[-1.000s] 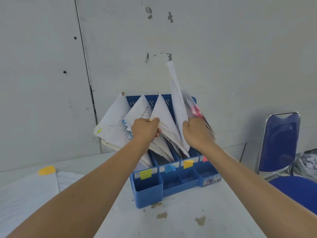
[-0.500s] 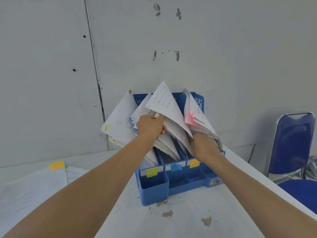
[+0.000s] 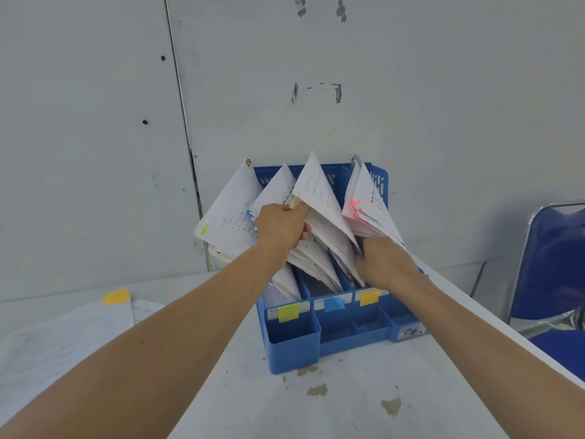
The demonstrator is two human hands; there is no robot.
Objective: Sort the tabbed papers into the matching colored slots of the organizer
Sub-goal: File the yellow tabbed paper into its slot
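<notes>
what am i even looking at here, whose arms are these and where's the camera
No machine here: these are a person's two bare arms, filmed by a wide-angle camera worn on their head, looking forward and down. That is why the arms reach in from the bottom edge. On the white table stands a blue organizer by the wall; a yellow tab, a blue tab and an orange tab mark its slots. Fanned papers stand in those slots. The left hand grips a bunch of them near the top. The right hand is lower, among the papers on the right; its fingers are hidden, so whether it holds anything is unclear. Loose sheets lie on the table at the left, and a blue chair stands at the right.
</notes>
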